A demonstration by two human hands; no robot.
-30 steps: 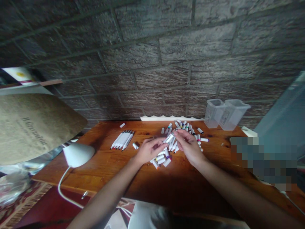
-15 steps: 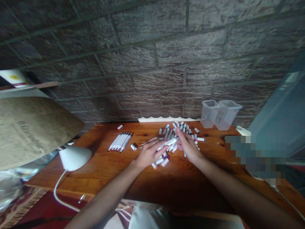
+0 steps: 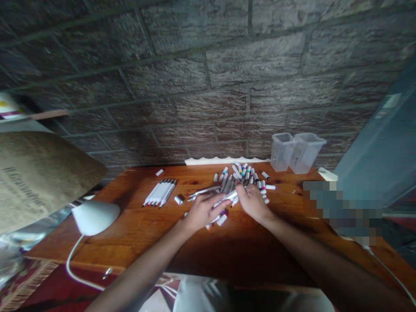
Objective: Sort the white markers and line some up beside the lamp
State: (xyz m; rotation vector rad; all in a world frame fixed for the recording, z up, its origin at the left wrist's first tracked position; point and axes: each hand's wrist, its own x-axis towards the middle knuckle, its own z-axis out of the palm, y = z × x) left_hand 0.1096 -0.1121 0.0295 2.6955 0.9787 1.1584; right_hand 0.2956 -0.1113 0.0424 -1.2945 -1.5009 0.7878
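Observation:
A white marker (image 3: 226, 197) slants between my two hands. My left hand (image 3: 202, 210) is closed around its lower body. My right hand (image 3: 254, 203) is closed at the upper end, thumb on top; the fingers hide that tip. Right behind my hands lies a loose pile of white markers and caps (image 3: 239, 171) with coloured ends. A few more caps (image 3: 222, 219) peek out under my left hand. Left of my hands, several markers lie side by side in a neat row (image 3: 160, 193). Between that row and my left hand rests a single cap (image 3: 178, 199).
Two clear plastic containers (image 3: 305, 154) stand at the back right of the wooden table (image 3: 130, 238). A white lamp (image 3: 95, 216) with a large brown shade (image 3: 42, 177) occupies the left side. Another cap (image 3: 159, 172) lies behind the row. A stone-block wall (image 3: 191, 82) closes the back.
My right hand has moved in closer to my left, its thumb now lower on the marker's upper end. The view has shifted slightly.

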